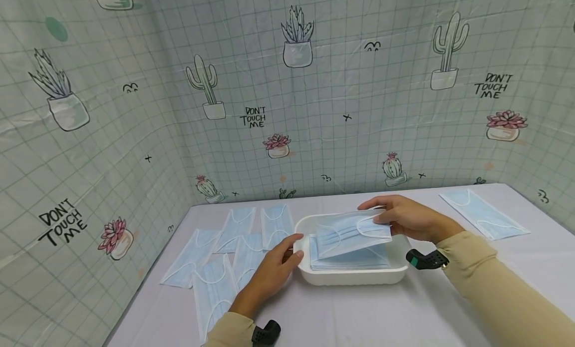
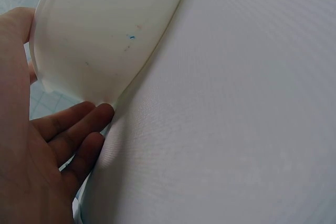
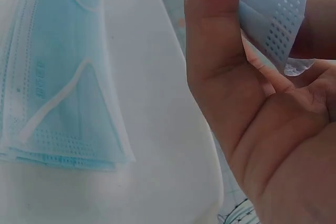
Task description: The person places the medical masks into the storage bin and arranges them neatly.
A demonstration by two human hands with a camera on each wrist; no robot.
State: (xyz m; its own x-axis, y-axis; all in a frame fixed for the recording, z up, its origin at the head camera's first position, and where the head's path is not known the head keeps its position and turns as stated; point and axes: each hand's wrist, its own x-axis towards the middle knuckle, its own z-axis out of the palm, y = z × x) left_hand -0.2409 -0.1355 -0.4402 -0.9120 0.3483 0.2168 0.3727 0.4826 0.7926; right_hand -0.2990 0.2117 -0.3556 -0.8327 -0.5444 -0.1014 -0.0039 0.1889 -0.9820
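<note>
A white plastic tub (image 1: 355, 278) stands on the table with a stack of light-blue face masks (image 1: 350, 264) inside it. My left hand (image 1: 273, 268) holds the tub's left rim, its thumb over the edge; in the left wrist view several fingers touch the tub's outer wall (image 2: 110, 40) near the base. Above the stack, my right hand (image 1: 411, 218) pinches one face mask (image 1: 343, 234) by its right end, and the mask tilts down to the left. The right wrist view shows that mask's corner (image 3: 273, 19) between thumb and fingers, with the stacked masks (image 3: 58, 87) at left.
Several face masks (image 1: 215, 292) lie spread on the table left of the tub, some touching or overlapping. Another single mask (image 1: 485, 214) lies at the far right. A patterned cloth (image 1: 332, 97) hangs behind and beside the white-covered table (image 1: 341, 317).
</note>
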